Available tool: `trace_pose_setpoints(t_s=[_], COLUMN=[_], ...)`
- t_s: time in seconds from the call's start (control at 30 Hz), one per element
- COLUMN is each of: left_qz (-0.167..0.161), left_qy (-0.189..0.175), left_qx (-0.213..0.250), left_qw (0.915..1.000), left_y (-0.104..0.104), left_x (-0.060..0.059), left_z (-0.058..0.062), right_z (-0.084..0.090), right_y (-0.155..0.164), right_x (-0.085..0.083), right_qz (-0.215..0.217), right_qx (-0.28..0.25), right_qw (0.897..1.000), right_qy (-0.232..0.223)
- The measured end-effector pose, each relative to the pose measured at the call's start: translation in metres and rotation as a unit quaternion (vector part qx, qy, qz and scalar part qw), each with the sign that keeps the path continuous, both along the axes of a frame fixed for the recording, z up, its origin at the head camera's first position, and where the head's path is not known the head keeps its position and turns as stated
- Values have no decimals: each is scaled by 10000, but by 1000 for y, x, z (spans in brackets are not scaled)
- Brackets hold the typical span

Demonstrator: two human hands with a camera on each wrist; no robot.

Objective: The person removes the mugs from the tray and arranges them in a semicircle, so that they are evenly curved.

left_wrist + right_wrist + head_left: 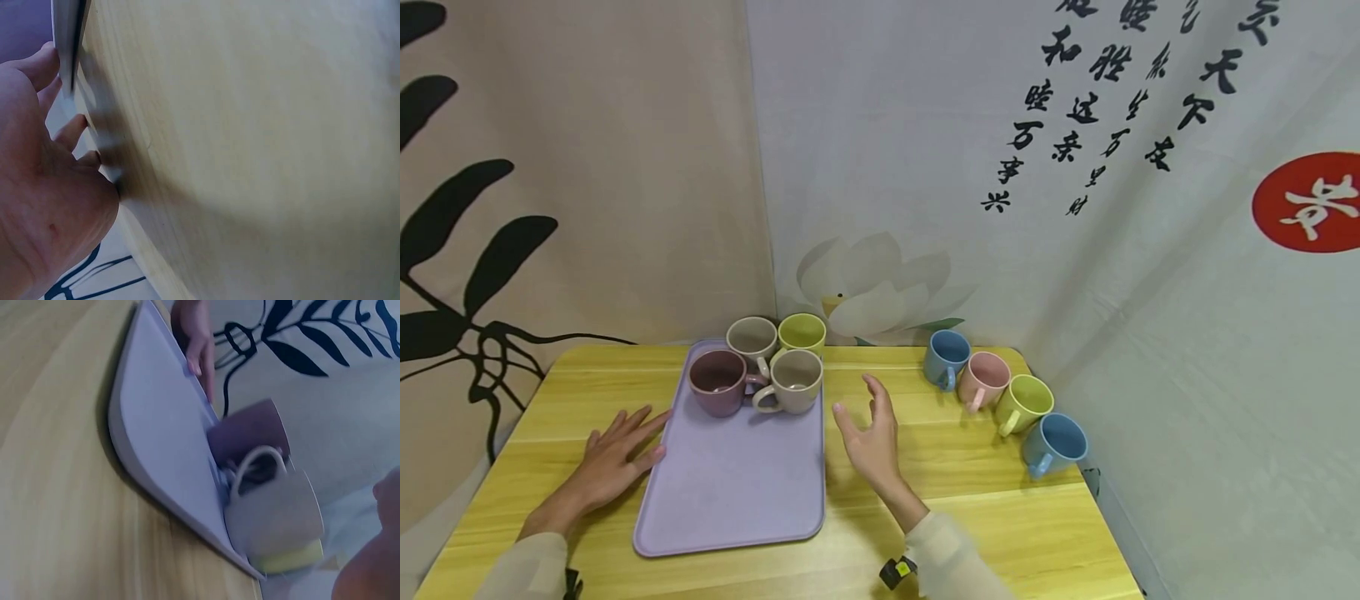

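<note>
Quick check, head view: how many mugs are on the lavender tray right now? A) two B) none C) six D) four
D: four mugs stand clustered at the far end of the lavender tray; four more mugs stand in a row off it on the table.

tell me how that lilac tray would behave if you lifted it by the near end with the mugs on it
The lilac tray looks stiff and smooth, with only a low rim. All four mugs sit crowded at its far end, so it would likely feel far-heavy, and they might slide or clink if it tilts. The left hand rests flat at its edge.
</note>
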State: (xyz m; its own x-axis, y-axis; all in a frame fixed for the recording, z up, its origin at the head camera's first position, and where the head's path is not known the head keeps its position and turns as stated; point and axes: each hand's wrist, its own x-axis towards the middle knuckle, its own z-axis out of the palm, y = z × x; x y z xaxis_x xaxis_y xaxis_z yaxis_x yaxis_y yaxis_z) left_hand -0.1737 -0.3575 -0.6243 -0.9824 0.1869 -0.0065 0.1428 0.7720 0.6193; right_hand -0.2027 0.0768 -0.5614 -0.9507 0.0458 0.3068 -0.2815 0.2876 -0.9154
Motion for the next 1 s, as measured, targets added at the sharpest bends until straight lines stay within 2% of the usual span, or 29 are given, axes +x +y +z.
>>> trace_pose_setpoints(t_s=[0.3, 0.63, 0.83, 1.0], left_qz=[-15, 0, 1, 10], left_qy=[9, -28, -19, -44], left_qx=[39, -24, -7, 0], left_qw=[10000, 10000, 10000, 10000], left_y=[0, 0, -1, -1], left_x=[0, 0, 0, -1], left_z=[-2, 0, -1, -1], right_z=[-2, -5, -8, -10], right_y=[-35, -63, -78, -87], right_x=[13, 23, 25, 24], right_qz=[264, 606, 721, 930], right_qx=[166, -217, -101, -273], right_qw=[9995, 9968, 9960, 9932], right_qy=[-44, -468, -523, -652])
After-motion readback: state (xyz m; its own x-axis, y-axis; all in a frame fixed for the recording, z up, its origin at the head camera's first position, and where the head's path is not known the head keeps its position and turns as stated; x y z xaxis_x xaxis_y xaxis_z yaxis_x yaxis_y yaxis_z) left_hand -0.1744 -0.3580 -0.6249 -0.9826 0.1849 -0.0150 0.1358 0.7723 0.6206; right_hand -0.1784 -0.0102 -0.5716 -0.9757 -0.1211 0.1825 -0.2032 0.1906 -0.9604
